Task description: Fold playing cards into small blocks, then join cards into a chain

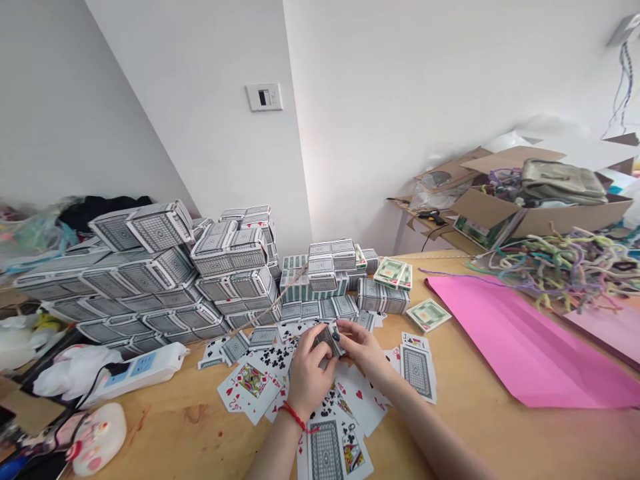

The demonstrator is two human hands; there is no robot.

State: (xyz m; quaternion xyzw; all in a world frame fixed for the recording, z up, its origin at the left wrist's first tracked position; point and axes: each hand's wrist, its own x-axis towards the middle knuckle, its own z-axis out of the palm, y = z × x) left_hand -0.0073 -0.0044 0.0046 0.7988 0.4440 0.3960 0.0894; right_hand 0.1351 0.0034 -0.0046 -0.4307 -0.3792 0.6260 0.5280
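Grey-patterned card [325,339] held up among scattered playing cards [253,385]

From the left: stacked grey blocks [145,280], the left hand [313,370] with fingers curled around the card, the right hand [364,348] pinching it from the other side, a green-backed pack [428,315], a pink sheet [530,347]

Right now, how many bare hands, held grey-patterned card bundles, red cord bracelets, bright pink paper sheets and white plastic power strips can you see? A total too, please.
Bare left hand and bare right hand: 2
Held grey-patterned card bundle: 1
Red cord bracelet: 1
Bright pink paper sheet: 1
White plastic power strip: 1
Total: 6
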